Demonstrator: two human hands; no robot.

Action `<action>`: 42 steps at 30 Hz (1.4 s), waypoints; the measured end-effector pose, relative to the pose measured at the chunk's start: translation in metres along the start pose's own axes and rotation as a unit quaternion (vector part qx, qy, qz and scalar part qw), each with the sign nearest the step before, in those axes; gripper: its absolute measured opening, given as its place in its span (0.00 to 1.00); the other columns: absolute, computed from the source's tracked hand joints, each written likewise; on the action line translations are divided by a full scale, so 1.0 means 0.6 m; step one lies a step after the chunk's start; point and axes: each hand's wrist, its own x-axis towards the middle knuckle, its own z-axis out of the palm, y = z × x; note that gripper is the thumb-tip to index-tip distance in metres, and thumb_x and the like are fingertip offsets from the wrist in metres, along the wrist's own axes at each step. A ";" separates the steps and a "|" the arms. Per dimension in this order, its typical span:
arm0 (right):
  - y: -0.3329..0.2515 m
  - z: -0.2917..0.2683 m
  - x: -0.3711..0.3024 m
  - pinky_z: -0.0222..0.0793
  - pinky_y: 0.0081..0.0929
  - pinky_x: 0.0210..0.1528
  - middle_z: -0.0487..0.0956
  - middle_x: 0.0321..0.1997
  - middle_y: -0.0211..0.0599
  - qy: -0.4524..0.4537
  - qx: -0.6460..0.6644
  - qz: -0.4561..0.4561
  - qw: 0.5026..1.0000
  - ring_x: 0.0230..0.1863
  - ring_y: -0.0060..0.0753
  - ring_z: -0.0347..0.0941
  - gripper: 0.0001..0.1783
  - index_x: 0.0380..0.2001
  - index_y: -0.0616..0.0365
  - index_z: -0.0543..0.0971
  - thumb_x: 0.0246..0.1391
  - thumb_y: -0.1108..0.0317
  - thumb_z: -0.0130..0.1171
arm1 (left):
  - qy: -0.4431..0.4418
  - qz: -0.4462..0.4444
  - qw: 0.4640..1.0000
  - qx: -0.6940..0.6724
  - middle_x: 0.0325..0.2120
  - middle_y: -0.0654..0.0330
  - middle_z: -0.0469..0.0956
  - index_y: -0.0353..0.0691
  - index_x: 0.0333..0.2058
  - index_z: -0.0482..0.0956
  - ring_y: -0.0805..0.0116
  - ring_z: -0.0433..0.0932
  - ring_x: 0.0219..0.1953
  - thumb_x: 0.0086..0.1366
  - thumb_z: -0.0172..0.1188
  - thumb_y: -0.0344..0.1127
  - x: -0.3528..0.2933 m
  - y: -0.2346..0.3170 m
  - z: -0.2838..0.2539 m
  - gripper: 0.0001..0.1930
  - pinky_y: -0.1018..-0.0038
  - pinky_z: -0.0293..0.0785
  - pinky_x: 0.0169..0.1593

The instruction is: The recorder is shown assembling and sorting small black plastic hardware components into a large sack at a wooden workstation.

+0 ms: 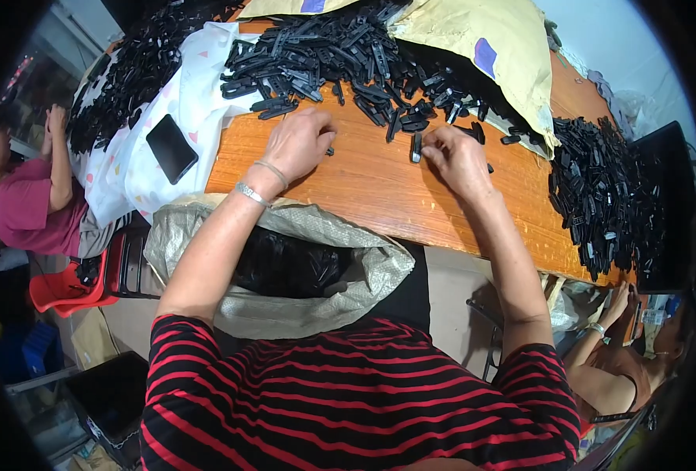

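Observation:
My left hand [304, 143] is over the wooden table with its fingers curled inward; the end of a small dark piece [330, 151] shows beside them, and the rest is hidden. With thumb and fingers drawn together, my right hand [456, 159] pinches at a short black plastic piece [416, 147] with a shiny side. A large heap of narrow black plastic pieces [316, 55] spreads just beyond both hands, some lying loose at its near edge. On my lap, below my left forearm, a woven sack [285, 314] gapes, with black contents inside.
A dark phone [172, 149] lies on a white patterned sheet [124, 177] to the left. Yellowish sacking [474, 31] covers part of the far heap. More black pieces [599, 196] are piled at right. One person [30, 204] sits left, another [607, 369] right.

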 end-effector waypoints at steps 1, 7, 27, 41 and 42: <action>0.010 -0.001 0.000 0.72 0.37 0.36 0.79 0.31 0.44 0.017 -0.006 0.007 1.000 0.32 0.45 0.77 0.07 0.32 0.60 0.79 0.48 0.71 0.65 | 0.017 -0.052 0.997 -0.051 0.27 0.53 0.78 0.36 0.31 0.78 0.51 0.78 0.32 0.60 0.58 0.34 -0.002 0.004 0.003 0.07 0.62 0.73 0.38; 0.000 -0.001 0.012 0.72 0.35 0.37 0.80 0.31 0.46 0.032 -0.048 -0.033 0.998 0.33 0.45 0.78 0.09 0.33 0.61 0.80 0.50 0.69 0.65 | 0.047 -0.151 0.987 -0.016 0.23 0.52 0.79 0.36 0.30 0.78 0.52 0.79 0.30 0.57 0.64 0.40 0.011 0.005 0.025 0.12 0.61 0.74 0.36; -0.119 0.051 -0.023 0.70 0.16 0.28 0.78 0.24 0.27 0.052 0.297 0.089 0.949 0.25 0.14 0.73 0.12 0.45 0.65 0.77 0.59 0.73 0.58 | -0.008 -0.217 0.747 -0.629 0.36 0.63 0.76 0.32 0.47 0.75 0.78 0.78 0.37 0.62 0.59 0.24 -0.033 0.070 -0.001 0.14 0.82 0.79 0.38; -0.171 0.055 -0.017 0.66 0.13 0.28 0.76 0.33 0.30 0.123 0.278 0.024 0.952 0.25 0.13 0.69 0.09 0.37 0.62 0.82 0.50 0.78 0.65 | 0.094 -0.122 0.789 -0.594 0.39 0.60 0.77 0.30 0.51 0.72 0.77 0.78 0.38 0.63 0.58 0.24 -0.063 0.109 -0.019 0.17 0.81 0.77 0.43; -0.175 0.055 -0.017 0.67 0.14 0.28 0.76 0.33 0.29 0.134 0.262 0.010 0.956 0.25 0.13 0.69 0.09 0.37 0.62 0.82 0.49 0.78 0.65 | 0.103 -0.118 0.797 -0.583 0.39 0.60 0.77 0.30 0.52 0.71 0.77 0.77 0.39 0.63 0.59 0.24 -0.066 0.111 -0.019 0.18 0.80 0.77 0.43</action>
